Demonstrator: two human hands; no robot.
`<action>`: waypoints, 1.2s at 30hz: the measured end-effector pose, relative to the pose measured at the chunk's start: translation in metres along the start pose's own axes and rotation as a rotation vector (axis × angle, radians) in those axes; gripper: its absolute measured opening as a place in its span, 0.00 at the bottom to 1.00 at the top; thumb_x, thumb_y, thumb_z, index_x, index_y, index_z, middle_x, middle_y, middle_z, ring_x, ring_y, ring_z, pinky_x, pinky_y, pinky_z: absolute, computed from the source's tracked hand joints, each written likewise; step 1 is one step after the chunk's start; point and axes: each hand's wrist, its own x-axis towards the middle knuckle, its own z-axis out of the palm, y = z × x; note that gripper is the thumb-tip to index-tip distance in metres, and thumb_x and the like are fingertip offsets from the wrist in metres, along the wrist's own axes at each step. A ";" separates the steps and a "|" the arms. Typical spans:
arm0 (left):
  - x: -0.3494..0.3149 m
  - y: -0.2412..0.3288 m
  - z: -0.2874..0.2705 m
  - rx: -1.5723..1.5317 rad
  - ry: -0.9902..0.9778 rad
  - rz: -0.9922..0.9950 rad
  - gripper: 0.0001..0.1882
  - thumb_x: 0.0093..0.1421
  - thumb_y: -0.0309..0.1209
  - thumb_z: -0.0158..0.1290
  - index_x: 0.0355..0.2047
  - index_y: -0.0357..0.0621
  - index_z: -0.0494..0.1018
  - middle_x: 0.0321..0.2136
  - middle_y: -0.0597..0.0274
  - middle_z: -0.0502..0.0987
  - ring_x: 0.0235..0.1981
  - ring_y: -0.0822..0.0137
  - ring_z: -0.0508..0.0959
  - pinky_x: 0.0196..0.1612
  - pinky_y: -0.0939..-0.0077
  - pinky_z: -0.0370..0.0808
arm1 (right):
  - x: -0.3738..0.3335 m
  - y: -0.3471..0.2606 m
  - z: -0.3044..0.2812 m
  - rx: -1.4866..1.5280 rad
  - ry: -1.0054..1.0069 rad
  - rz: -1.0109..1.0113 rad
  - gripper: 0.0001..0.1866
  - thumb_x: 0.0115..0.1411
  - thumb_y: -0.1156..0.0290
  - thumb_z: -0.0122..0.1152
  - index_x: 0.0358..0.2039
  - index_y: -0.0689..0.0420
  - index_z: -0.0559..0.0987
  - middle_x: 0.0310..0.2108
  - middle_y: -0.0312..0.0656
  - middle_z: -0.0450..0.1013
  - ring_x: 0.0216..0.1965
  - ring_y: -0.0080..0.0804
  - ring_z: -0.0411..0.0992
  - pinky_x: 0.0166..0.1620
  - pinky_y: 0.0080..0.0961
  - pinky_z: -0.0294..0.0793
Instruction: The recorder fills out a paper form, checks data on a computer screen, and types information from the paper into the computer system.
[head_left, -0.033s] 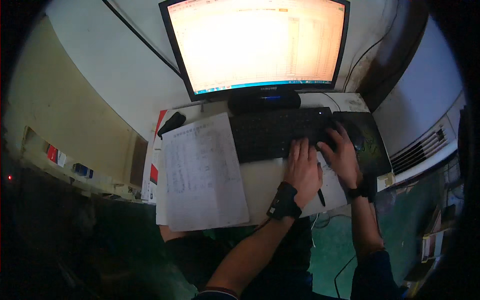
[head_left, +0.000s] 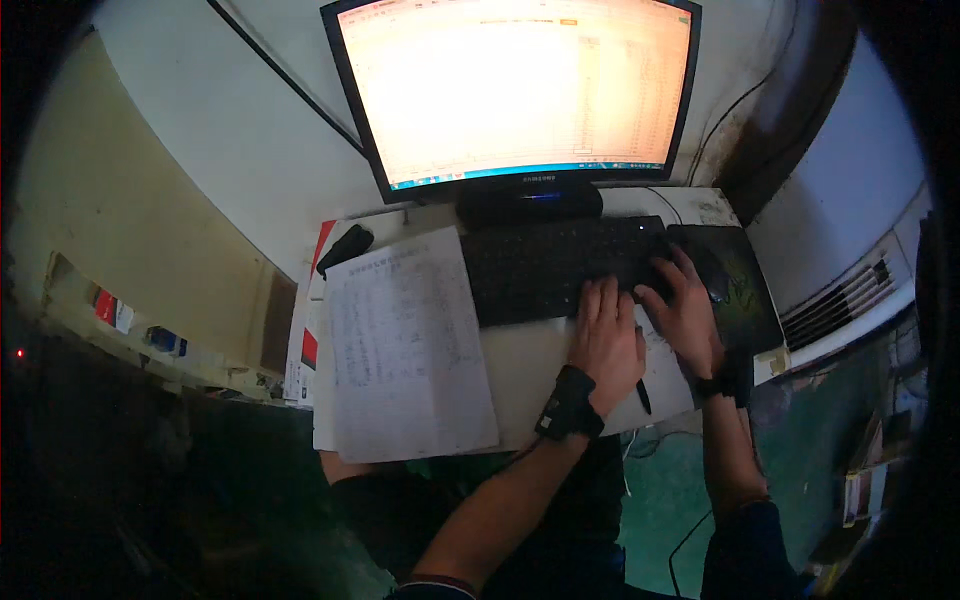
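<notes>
A black keyboard (head_left: 545, 268) lies on the white desk (head_left: 525, 365) below a bright monitor (head_left: 515, 90). My left hand (head_left: 605, 345) rests flat at the keyboard's front edge, its fingertips on the lower right keys. My right hand (head_left: 685, 315) sits at the keyboard's right end with fingers spread over the keys. Neither hand holds anything. Each wrist wears a black band. A black pen (head_left: 643, 395) lies on the desk between my wrists.
A printed sheet of paper (head_left: 405, 350) covers the desk left of the keyboard, with a small black object (head_left: 345, 248) at its top corner. A dark mouse pad (head_left: 745, 300) lies to the right. Cables hang off the desk's near edge.
</notes>
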 end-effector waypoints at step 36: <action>-0.001 0.002 -0.002 -0.052 -0.014 -0.026 0.31 0.63 0.31 0.62 0.63 0.27 0.69 0.69 0.34 0.66 0.72 0.31 0.61 0.75 0.38 0.59 | -0.014 -0.004 -0.015 0.059 -0.064 0.096 0.20 0.63 0.66 0.75 0.51 0.64 0.83 0.64 0.66 0.72 0.60 0.67 0.76 0.59 0.48 0.80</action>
